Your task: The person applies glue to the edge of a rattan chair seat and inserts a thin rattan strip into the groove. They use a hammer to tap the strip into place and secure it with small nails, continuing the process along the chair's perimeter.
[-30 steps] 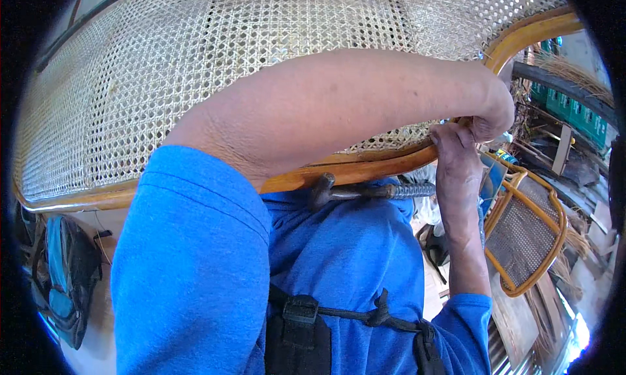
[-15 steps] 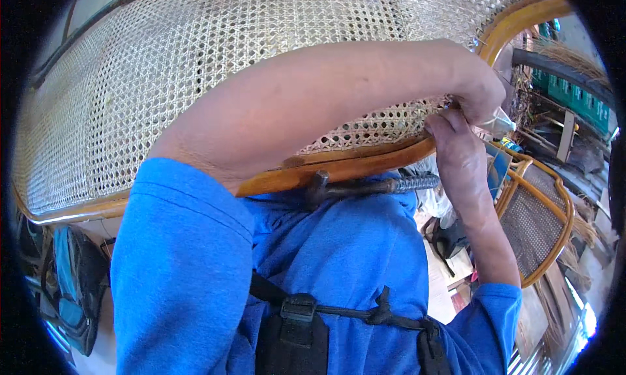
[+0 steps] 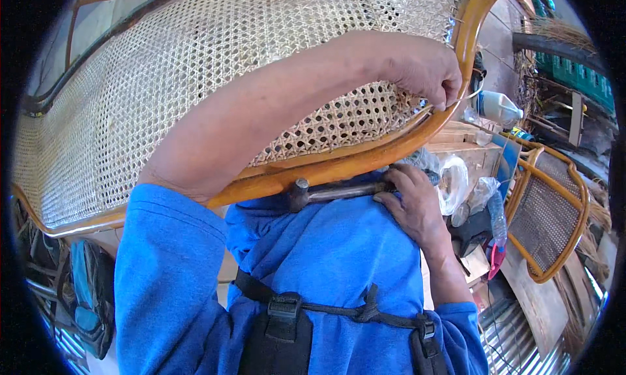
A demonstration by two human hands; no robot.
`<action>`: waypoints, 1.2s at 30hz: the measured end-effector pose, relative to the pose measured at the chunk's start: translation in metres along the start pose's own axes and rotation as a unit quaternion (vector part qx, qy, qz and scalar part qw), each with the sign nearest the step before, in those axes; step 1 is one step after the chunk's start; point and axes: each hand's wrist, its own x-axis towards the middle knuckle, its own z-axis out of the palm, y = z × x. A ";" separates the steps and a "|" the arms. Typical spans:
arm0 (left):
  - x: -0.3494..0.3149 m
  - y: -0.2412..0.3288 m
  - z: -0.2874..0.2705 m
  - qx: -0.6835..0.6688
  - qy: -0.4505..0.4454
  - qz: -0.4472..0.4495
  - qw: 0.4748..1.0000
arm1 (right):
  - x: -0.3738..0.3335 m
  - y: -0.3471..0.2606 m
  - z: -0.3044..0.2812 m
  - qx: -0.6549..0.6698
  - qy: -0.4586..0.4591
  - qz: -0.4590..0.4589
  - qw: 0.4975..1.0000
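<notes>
A large panel of woven cane webbing [image 3: 261, 94], edged by a curved brown wooden frame [image 3: 365, 165], lies across my lap. My left arm reaches over it, and my left hand [image 3: 430, 75] is closed in a pinch at the frame's right-hand curve. A thin pale cane strip [image 3: 478, 91] runs out past the frame beside its fingertips; the grip itself is partly hidden. On my thigh, below the frame, lies a hammer [image 3: 345, 192] with its head to the left. My right hand [image 3: 415, 202] has its fingers curled over the handle end.
To the right hang a cane-panelled chair part [image 3: 548, 209] and clear plastic bags [image 3: 453, 189]. A whitish plastic bottle [image 3: 501, 107] lies beyond the frame, near a wooden box [image 3: 466, 153]. A black and teal backpack [image 3: 88, 297] rests at the lower left.
My right hand has come down from the frame's right corner to the hammer handle. My left hand has shifted left and stays at the frame. More of the frame's right curve shows.
</notes>
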 end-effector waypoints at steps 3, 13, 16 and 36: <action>-0.003 0.000 0.002 -0.037 0.017 -0.022 0.999 | 0.002 0.011 0.005 -0.043 -0.043 -0.031 0.998; -0.011 -0.005 0.005 -0.049 0.060 -0.024 0.997 | -0.052 -0.015 -0.107 0.125 -0.061 0.273 0.952; -0.007 -0.017 0.008 -0.038 0.075 0.011 0.996 | -0.043 -0.019 -0.116 0.200 -0.073 0.329 0.920; -0.008 -0.020 0.008 -0.075 0.071 -0.010 0.995 | -0.012 -0.035 -0.106 -0.003 -0.091 0.306 0.948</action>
